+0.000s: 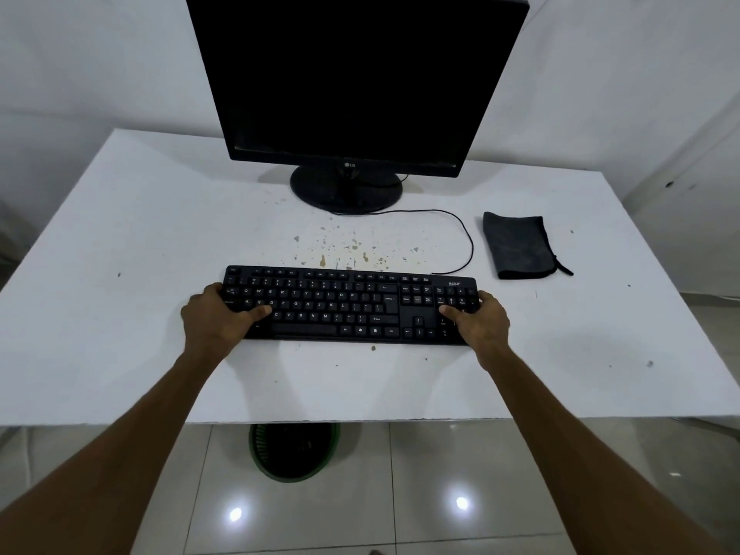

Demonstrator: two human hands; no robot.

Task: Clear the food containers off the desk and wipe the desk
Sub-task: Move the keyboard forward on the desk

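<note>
A black keyboard [340,306] lies across the middle of the white desk [120,334]. My left hand [218,318] grips its left end, thumb on the keys and fingers around the edge. My right hand [478,322] grips the right end the same way, thumb on the number pad. Brownish food stains and crumbs [344,248] speckle the desk between the keyboard and the monitor stand. A folded dark grey cloth [516,246] lies on the desk to the right of the keyboard, apart from both hands. No food containers show on the desk.
A black monitor [352,82] stands at the back of the desk, its cable [466,238] looping to the keyboard. A green bin [294,450] sits on the tiled floor under the desk's front edge. White walls lie behind.
</note>
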